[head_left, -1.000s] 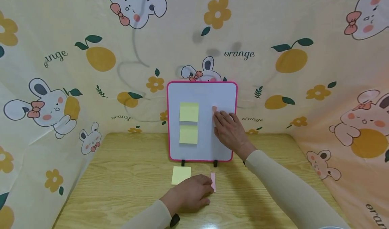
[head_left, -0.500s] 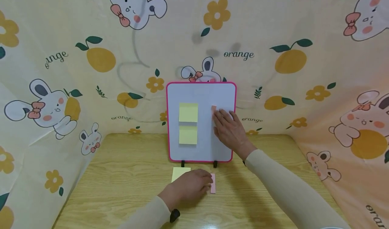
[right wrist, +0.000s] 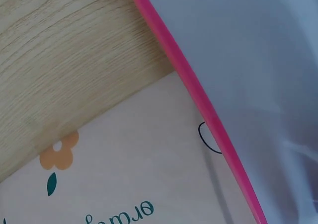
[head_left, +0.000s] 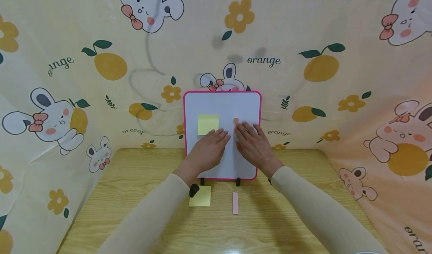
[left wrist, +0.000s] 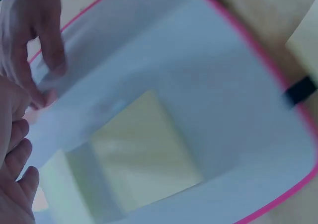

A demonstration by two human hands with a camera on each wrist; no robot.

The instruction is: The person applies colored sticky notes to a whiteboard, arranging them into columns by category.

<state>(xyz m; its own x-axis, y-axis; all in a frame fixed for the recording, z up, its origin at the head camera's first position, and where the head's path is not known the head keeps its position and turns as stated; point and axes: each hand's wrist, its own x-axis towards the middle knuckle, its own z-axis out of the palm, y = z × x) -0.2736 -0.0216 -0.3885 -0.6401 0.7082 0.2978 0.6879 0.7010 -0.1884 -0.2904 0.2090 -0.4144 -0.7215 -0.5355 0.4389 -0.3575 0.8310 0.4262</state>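
Note:
On the upright whiteboard (head_left: 221, 104) with a pink rim, my right hand (head_left: 256, 145) lies with fingers extended, touching a small pink sticky strip (head_left: 236, 120) whose upper end shows above the fingertips. My left hand (head_left: 207, 151) is raised in front of the board, fingers fairly straight and holding nothing visible. It covers the lower of two yellow sticky notes in the head view; the upper yellow note (head_left: 207, 123) shows above it. In the left wrist view, the lower yellow note (left wrist: 146, 157) sits on the board, and the left hand (left wrist: 15, 154) is at the left edge.
On the wooden table (head_left: 141, 209) before the board lie a yellow sticky note pad (head_left: 202, 197) and a pink strip pad (head_left: 235, 203). Black feet (head_left: 238, 182) hold the board up. A patterned cloth (head_left: 280, 29) surrounds the table at the back and sides.
My left hand has risen from beside the pink strip pad on the table to the board, near the right hand. The right hand stays on the pink strip.

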